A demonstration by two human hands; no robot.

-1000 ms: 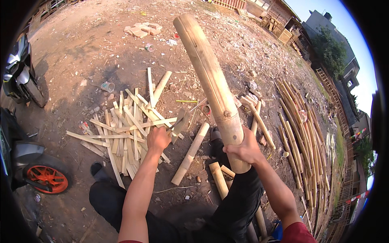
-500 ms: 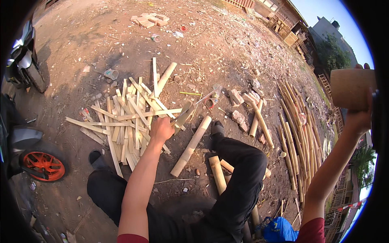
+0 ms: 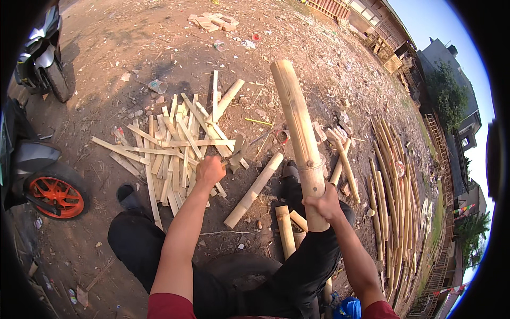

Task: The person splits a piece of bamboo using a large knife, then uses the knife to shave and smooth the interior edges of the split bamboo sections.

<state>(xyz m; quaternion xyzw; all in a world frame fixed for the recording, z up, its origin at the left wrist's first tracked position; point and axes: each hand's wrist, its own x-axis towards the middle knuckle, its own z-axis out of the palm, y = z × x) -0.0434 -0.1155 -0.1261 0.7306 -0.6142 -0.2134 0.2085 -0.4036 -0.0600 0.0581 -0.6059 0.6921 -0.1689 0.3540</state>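
My right hand (image 3: 325, 204) is closed round the lower end of a thick bamboo piece (image 3: 298, 119), which slants up and away above my bent leg. Its far end is off the ground. In my left hand (image 3: 211, 171) is a machete (image 3: 237, 154) with a broad blade; the fingers wrap its handle, which is mostly hidden. The blade is to the left of the bamboo piece, apart from it. Just beyond the left hand lies a heap of split bamboo strips (image 3: 178, 142). Another bamboo length (image 3: 255, 190) rests on the soil between my feet.
Long bamboo poles (image 3: 396, 186) lie stacked on the right. Shorter cut pieces (image 3: 286, 228) are beside my leg. Motorbikes stand at the left, one with an orange front wheel (image 3: 57, 196). Farther out are bricks (image 3: 212, 22), a plastic cup (image 3: 158, 86) and scattered litter.
The bamboo piece in my right hand has swung from the far right edge to the front of me. My left hand has stayed nearly in place, with the machete's blade turned slightly.
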